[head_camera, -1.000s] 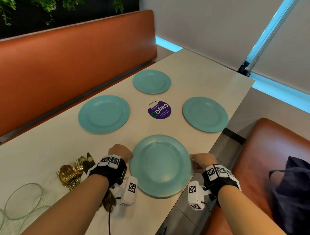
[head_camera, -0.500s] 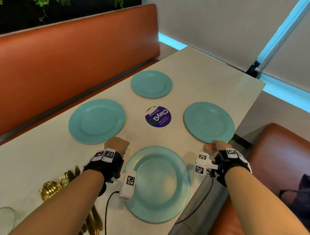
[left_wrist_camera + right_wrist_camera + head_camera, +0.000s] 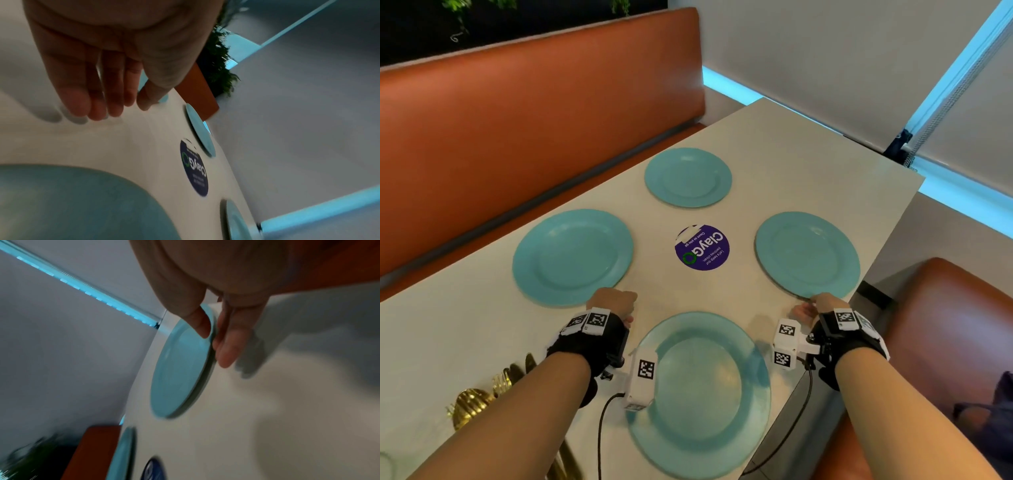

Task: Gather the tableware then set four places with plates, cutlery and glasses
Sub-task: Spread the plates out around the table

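Four teal plates lie on the pale table: a near plate, a left plate, a far plate and a right plate. My right hand pinches the near rim of the right plate, thumb on top and fingers at its edge. My left hand hovers over bare table between the left and near plates. In the left wrist view its fingers hang relaxed and hold nothing. Gold cutlery lies at the near left.
A purple round sticker marks the table's middle. An orange bench back runs along the left side, and an orange seat with a dark bag is on the right. A glass rim shows at the bottom left.
Both hands have let go of the near plate and moved forward. The right hand now pinches the right plate's rim; the left hand sits by the left plate.
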Tool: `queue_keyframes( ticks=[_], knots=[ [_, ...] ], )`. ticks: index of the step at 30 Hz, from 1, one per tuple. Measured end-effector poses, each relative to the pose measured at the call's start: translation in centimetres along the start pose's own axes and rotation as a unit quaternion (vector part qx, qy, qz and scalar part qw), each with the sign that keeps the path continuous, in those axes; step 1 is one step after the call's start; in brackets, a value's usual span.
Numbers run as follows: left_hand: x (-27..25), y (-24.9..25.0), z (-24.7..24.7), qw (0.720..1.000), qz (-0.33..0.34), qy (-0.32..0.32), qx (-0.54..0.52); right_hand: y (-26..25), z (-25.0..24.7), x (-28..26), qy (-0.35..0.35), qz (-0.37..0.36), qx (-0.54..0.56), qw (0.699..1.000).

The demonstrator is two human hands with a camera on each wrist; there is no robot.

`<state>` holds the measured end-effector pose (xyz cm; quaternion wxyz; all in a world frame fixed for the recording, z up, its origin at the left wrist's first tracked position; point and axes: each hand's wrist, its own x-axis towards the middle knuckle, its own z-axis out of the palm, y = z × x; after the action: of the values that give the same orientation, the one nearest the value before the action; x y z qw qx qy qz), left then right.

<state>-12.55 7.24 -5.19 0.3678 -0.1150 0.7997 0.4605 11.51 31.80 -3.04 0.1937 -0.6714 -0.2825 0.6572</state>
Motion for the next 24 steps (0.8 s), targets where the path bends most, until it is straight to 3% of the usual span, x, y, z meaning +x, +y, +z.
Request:
queue_keyframes(
  ticks=[4, 8, 15, 20, 24],
  knots=[
    [0.0, -0.1, -1.8, 0.987, -0.074, -0.014, -0.143, 0.1, 3.4, -2.0, 0.010, -0.008, -0.050, 0.999],
    [0.4, 0.3, -3.6, 0.958, -0.059, 0.011, -0.279, 0.3, 7.5, -3.4, -0.048, -0.042, -0.106, 0.992],
    [1.1, -0.1, -6.4, 0.947, -0.069, 0.015, -0.314, 0.9, 11.8, -4.8, -0.096, -0.064, -0.155, 0.981],
    [2.1, -0.1, -7.4, 0.927, -0.078, 0.037, -0.366, 1.2, 12.5, -5.2, -0.107, -0.060, -0.175, 0.977],
    [2.6, -0.3, -7.8, 0.927, -0.087, 0.040, -0.364, 1.6, 12.1, -5.4, -0.097, -0.059, -0.194, 0.974]
  ],
)
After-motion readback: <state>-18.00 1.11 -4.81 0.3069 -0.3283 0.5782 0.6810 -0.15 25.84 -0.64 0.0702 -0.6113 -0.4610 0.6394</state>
